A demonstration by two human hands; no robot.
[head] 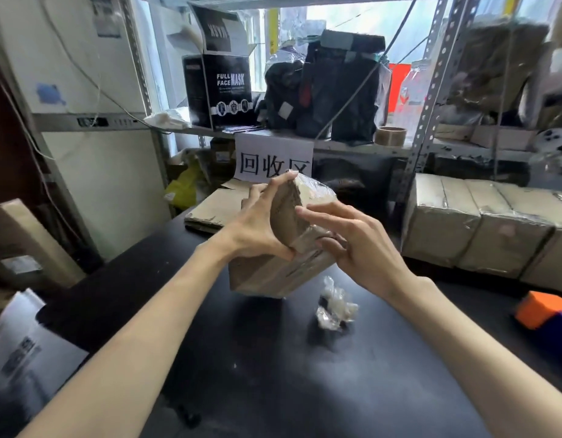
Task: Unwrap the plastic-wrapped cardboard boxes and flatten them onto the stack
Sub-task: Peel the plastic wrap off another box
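Note:
A plastic-wrapped bundle of cardboard boxes (pixel 273 267) is tilted on one corner above the black table (pixel 273 374). My left hand (pixel 257 229) grips its upper left edge, thumb low and fingers reaching to the top corner. My right hand (pixel 355 241) touches the right side, its fingers spread on the clear wrap. Behind the bundle lies a stack of flattened cardboard (pixel 216 207). A crumpled ball of clear plastic (pixel 335 308) sits on the table just right of the bundle.
More wrapped cardboard bundles (pixel 482 226) line the right side. An orange and blue object (pixel 548 314) sits at the table's right edge. A metal shelf (pixel 336 143) behind carries a black mask box (pixel 222 86), dark bags, a tape roll (pixel 390 135) and a paper sign.

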